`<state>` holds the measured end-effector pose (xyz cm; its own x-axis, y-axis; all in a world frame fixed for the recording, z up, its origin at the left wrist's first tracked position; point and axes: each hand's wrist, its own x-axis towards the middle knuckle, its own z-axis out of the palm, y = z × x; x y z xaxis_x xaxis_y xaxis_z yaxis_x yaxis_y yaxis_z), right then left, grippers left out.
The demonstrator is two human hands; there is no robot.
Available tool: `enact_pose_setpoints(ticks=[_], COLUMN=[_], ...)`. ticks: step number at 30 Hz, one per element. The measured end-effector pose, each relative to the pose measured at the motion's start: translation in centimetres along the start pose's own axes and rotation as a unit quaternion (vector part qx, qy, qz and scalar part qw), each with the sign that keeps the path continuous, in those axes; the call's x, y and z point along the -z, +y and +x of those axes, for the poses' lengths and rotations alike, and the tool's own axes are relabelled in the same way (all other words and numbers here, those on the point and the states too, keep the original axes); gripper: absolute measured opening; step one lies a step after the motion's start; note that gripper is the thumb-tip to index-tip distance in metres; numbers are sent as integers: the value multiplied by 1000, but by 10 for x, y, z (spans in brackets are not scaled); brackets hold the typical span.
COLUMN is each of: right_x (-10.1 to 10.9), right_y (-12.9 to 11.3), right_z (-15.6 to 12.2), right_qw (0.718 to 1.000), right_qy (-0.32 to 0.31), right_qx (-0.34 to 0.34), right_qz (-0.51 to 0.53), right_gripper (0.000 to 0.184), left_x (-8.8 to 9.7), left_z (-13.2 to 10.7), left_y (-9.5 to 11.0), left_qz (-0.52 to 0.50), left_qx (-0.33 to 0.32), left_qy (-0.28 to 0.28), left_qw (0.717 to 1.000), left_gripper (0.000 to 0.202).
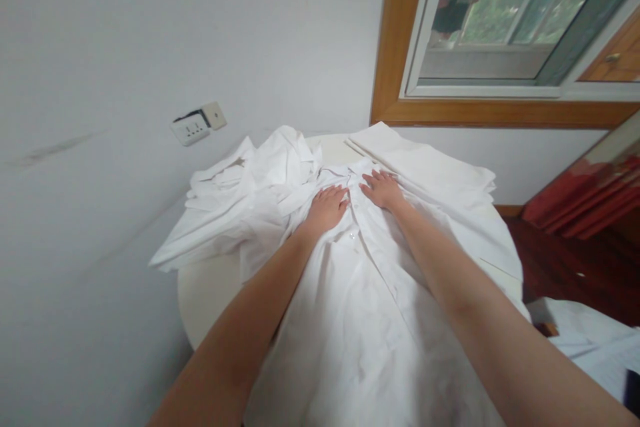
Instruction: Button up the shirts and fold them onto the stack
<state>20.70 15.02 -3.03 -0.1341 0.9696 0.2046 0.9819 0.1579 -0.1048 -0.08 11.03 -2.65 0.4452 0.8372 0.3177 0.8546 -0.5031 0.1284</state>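
A white buttoned shirt (345,300) is spread over a round, pale table (205,290), its collar toward the wall and its lower part hanging toward me. My left hand (327,207) lies flat on the upper left of the shirt, fingers extended. On the other side of the button line, my right hand (381,189) rests flat below the collar with its fingers spread. Neither hand grips anything. A crumpled heap of white garments (250,187) lies left of my left hand. Beyond my right hand is a neatly folded white cloth (430,160).
The table touches or nearly touches a white wall (190,27) with a socket (193,128). A wood-framed window (400,110) is at the back right. Red curtain fabric (590,193) hangs at the right. Papers or white cloth (590,333) lie at the lower right.
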Motion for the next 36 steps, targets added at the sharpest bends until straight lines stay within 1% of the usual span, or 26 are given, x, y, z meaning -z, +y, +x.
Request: enact_pose_setpoints(ticks=[2, 4, 6, 8, 10, 13, 14, 16, 19, 21, 23, 26, 28, 30, 33, 36], right_x=[-1, -3, -4, -3, 1, 14, 21, 33, 43, 42, 36, 26, 23, 22, 22, 20], right_y=[0, 1, 0, -2, -5, -10, -11, -13, -17, -21, -24, -28, -27, -22, -12, -5], right_z=[4, 7, 10, 11, 10, 8, 6, -1, -20, -39, -59, -78, -79, -74, -61, -53], right_qw=[1000, 1000, 1000, 1000, 999, 996, 996, 996, 997, 997, 997, 998, 998, 998, 995, 993], right_qy=[-1, -2, 1, 17, 45, 80, 76, 44, 3, -10, -30, -39, -36, -40, -47, -45], right_qx=[-2, -4, -5, -2, 9, 42, 56, 75, 77, 74, 63, 44, 41, 48, 81, 102], right_qz=[2, 2, -1, -4, 0, 8, 8, 7, 15, 34, 45, 26, 17, 16, 20, 26], right_gripper=[59, 59, 57, 53, 48, 40, 38, 36, 36, 40, 47, 54, 54, 55, 56, 55], left_x=[8, 17, 23, 23, 18, 8, 5, 3, 3, 5, 6, 6, 5, 3, 0, 2], left_z=[-5, -11, -18, -23, -25, -20, -18, -12, -4, -1, 2, 3, 3, 4, 6, 9], left_y=[7, 17, 26, 29, 26, 14, 10, 5, 2, 2, 3, 2, -1, -6, -12, -10], left_qz=[9, 29, 44, 43, 36, 29, 25, 18, 14, 15, 21, 34, 43, 54, 68, 72], left_qx=[-2, 8, 22, 21, 19, 36, 43, 53, 62, 62, 59, 47, 30, 7, -13, -17], left_qy=[27, 37, 20, -7, -19, -27, -33, -47, -61, -69, -73, -70, -61, -44, -18, -5], left_qw=[1000, 999, 999, 999, 999, 999, 998, 997, 996, 996, 995, 996, 997, 998, 997, 997], left_gripper=[40, 36, 31, 30, 36, 45, 47, 51, 56, 58, 58, 59, 57, 56, 54, 51])
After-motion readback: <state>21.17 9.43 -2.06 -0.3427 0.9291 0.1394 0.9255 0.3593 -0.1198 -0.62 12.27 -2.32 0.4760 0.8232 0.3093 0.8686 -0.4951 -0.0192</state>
